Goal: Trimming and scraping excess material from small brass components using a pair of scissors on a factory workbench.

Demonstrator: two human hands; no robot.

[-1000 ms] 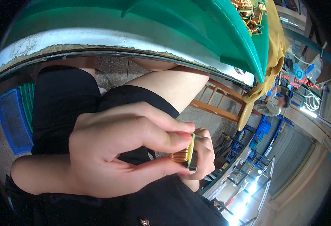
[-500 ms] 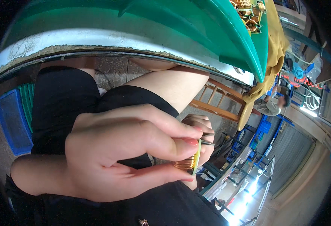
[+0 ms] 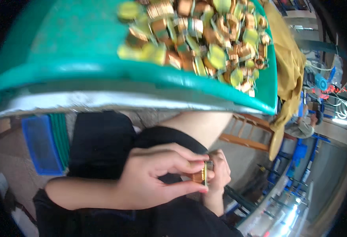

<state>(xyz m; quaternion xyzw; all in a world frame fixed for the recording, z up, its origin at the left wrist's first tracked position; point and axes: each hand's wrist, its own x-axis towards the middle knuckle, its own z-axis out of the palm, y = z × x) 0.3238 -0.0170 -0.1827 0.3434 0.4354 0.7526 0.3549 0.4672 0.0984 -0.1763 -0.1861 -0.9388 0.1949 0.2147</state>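
Head view tipped up since a second ago: green tray [image 3: 63,59] now showing heaped copper coils [image 3: 205,35] toward its right edge. Left hand [image 3: 150,177] and right hand [image 3: 219,175] both pinching one small copper coil [image 3: 200,177] over lap, below tray's near rim. Grip unchanged; handling seemingly ongoing.

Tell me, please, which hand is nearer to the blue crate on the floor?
Left. The left hand sits over the lap, its forearm reaching toward the blue crate. The right hand lies beyond it, on the far side of the copper coil both pinch.
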